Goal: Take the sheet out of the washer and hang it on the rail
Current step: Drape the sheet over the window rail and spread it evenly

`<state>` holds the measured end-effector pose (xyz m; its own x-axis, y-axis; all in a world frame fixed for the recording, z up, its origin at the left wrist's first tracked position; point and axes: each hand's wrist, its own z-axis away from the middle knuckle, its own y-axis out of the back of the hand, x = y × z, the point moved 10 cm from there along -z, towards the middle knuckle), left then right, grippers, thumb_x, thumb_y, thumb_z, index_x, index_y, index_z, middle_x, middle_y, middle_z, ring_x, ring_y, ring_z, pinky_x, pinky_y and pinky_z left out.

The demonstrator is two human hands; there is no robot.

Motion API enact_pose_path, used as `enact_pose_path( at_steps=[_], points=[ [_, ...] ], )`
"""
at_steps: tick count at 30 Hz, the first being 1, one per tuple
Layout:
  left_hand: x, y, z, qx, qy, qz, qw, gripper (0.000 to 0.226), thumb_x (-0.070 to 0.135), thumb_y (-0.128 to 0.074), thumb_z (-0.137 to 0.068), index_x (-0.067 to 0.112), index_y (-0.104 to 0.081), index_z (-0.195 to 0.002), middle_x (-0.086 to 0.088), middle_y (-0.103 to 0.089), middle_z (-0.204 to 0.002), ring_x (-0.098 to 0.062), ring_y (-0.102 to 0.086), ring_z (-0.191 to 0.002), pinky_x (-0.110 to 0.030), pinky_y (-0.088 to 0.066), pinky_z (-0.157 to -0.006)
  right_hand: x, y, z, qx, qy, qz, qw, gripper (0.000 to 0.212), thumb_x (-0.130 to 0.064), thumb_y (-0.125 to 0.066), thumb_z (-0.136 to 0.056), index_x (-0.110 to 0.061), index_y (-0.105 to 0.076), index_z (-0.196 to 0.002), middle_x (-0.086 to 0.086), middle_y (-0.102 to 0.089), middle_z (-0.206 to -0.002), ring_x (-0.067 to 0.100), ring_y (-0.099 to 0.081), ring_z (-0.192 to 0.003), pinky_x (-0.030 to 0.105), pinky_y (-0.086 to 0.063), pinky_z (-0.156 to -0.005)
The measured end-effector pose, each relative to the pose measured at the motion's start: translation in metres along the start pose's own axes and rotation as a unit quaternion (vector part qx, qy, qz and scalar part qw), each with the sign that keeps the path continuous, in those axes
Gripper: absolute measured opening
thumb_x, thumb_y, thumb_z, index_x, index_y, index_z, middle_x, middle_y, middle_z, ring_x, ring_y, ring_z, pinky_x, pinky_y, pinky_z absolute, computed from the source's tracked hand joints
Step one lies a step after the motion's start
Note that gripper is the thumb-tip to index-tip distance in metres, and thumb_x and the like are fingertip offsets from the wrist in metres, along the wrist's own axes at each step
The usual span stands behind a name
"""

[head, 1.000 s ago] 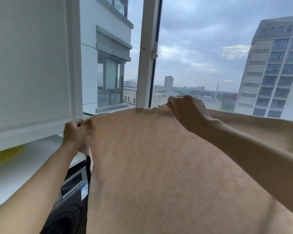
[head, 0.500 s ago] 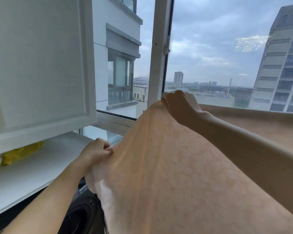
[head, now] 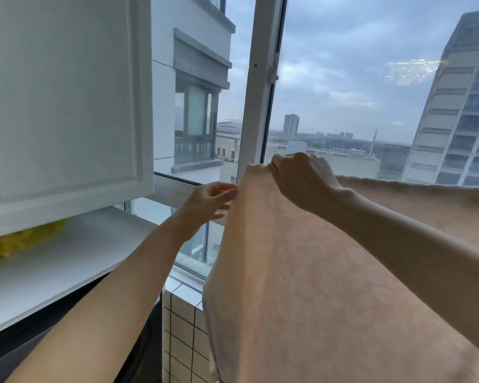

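My left hand (head: 208,200) has let go of the sheet (head: 302,286), fingers loose beside its edge; my right hand (head: 299,181) still pinches the top fold; it drapes before the window (head: 343,78), nearly hung, I judge.

On my feed the left hand (head: 208,201) and the right hand (head: 302,181) are both bare. Behind each, the left forearm (head: 122,286) and the right forearm (head: 412,244) are slim, smooth and uncovered as far as the picture's edge.
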<state>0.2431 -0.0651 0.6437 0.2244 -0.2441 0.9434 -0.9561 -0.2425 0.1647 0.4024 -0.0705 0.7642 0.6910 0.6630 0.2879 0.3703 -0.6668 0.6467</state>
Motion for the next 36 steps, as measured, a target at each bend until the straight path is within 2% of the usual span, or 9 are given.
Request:
enact_pose_path(
  at_steps=[4, 6, 8, 13, 16, 19, 24, 30, 36],
  points=[
    [0.022, 0.011, -0.009, 0.119, -0.08, -0.057, 0.988, 0.017, 0.024, -0.067, -0.089, 0.008, -0.07, -0.092, -0.002, -0.069, -0.084, -0.015, -0.065, -0.078, -0.017, -0.051, -0.064, 0.011, 0.005, 0.014, 0.01, -0.013, -0.007, 1.0, 0.031, -0.029, -0.038, -0.101, -0.013, -0.057, -0.083, -0.001, -0.056, -0.069, 0.019, -0.051, -0.067, 0.03, -0.038, -0.059],
    [0.025, 0.031, -0.002, 0.23, -0.105, -0.073, 0.965, 0.013, 0.022, -0.064, -0.091, 0.01, -0.069, -0.09, 0.002, -0.066, -0.079, -0.012, -0.061, -0.074, -0.016, -0.046, -0.061, 0.022, 0.013, 0.019, 0.024, -0.033, -0.008, 0.999, 0.028, -0.029, -0.042, -0.098, -0.013, -0.059, -0.083, 0.0, -0.058, -0.07, 0.018, -0.048, -0.072, 0.031, -0.035, -0.061],
    [0.025, 0.04, 0.002, 0.277, -0.103, -0.07, 0.953, 0.016, 0.021, -0.063, -0.092, 0.008, -0.069, -0.094, 0.002, -0.065, -0.08, -0.015, -0.06, -0.076, -0.019, -0.047, -0.062, 0.031, 0.018, 0.023, 0.027, -0.049, -0.009, 0.998, 0.027, -0.029, -0.043, -0.097, -0.014, -0.058, -0.081, -0.001, -0.054, -0.067, 0.019, -0.046, -0.071, 0.031, -0.034, -0.061],
    [0.062, 0.002, -0.002, 0.221, -0.167, -0.177, 0.944, 0.014, 0.026, -0.058, -0.095, 0.018, -0.06, -0.107, 0.005, -0.062, -0.1, -0.01, -0.06, -0.085, -0.021, -0.049, -0.071, 0.041, 0.028, 0.033, 0.021, -0.05, -0.008, 0.999, 0.024, -0.029, -0.044, -0.097, -0.015, -0.055, -0.081, -0.003, -0.055, -0.067, 0.019, -0.053, -0.067, 0.029, -0.035, -0.06],
    [0.101, -0.038, 0.005, 0.186, -0.269, -0.264, 0.907, 0.022, 0.026, -0.054, -0.097, 0.016, -0.063, -0.115, 0.005, -0.06, -0.113, -0.005, -0.054, -0.096, -0.014, -0.041, -0.078, 0.053, 0.036, 0.045, 0.015, -0.056, 0.005, 0.998, 0.024, -0.03, -0.046, -0.096, -0.016, -0.052, -0.077, -0.003, -0.057, -0.066, 0.018, -0.052, -0.065, 0.028, -0.03, -0.058],
    [0.124, -0.081, 0.01, 0.142, -0.335, -0.346, 0.865, 0.024, 0.026, -0.053, -0.098, 0.014, -0.069, -0.11, 0.004, -0.066, -0.111, -0.009, -0.054, -0.103, -0.027, -0.044, -0.092, 0.068, 0.051, 0.061, 0.01, -0.061, 0.016, 0.998, 0.023, -0.03, -0.047, -0.095, -0.017, -0.056, -0.078, -0.004, -0.058, -0.066, 0.018, -0.055, -0.07, 0.028, -0.032, -0.061],
    [0.132, -0.138, 0.011, 0.036, -0.371, -0.338, 0.864, 0.028, 0.036, -0.055, -0.095, 0.023, -0.065, -0.118, 0.01, -0.065, -0.113, -0.008, -0.058, -0.104, -0.033, -0.045, -0.095, 0.104, 0.08, 0.099, 0.013, -0.112, 0.027, 0.993, 0.023, -0.032, -0.05, -0.094, -0.017, -0.065, -0.084, -0.005, -0.066, -0.076, 0.019, -0.055, -0.089, 0.032, -0.045, -0.074],
    [0.144, -0.163, 0.006, 0.042, -0.368, -0.282, 0.885, 0.02, 0.039, -0.056, -0.094, 0.03, -0.071, -0.104, 0.023, -0.064, -0.092, 0.003, -0.062, -0.083, -0.019, -0.046, -0.074, 0.133, 0.105, 0.136, 0.037, -0.16, 0.023, 0.986, 0.014, -0.034, -0.057, -0.092, -0.023, -0.066, -0.093, -0.006, -0.069, -0.079, 0.016, -0.062, -0.08, 0.032, -0.051, -0.067],
    [0.148, -0.176, 0.013, 0.079, -0.386, -0.295, 0.87, 0.023, 0.044, -0.052, -0.095, 0.031, -0.07, -0.099, 0.019, -0.07, -0.095, -0.003, -0.064, -0.084, -0.037, -0.047, -0.087, 0.14, 0.114, 0.145, 0.042, -0.15, 0.045, 0.987, 0.014, -0.028, -0.056, -0.096, -0.019, -0.062, -0.088, -0.004, -0.066, -0.072, 0.017, -0.061, -0.062, 0.034, -0.053, -0.057]
  ],
)
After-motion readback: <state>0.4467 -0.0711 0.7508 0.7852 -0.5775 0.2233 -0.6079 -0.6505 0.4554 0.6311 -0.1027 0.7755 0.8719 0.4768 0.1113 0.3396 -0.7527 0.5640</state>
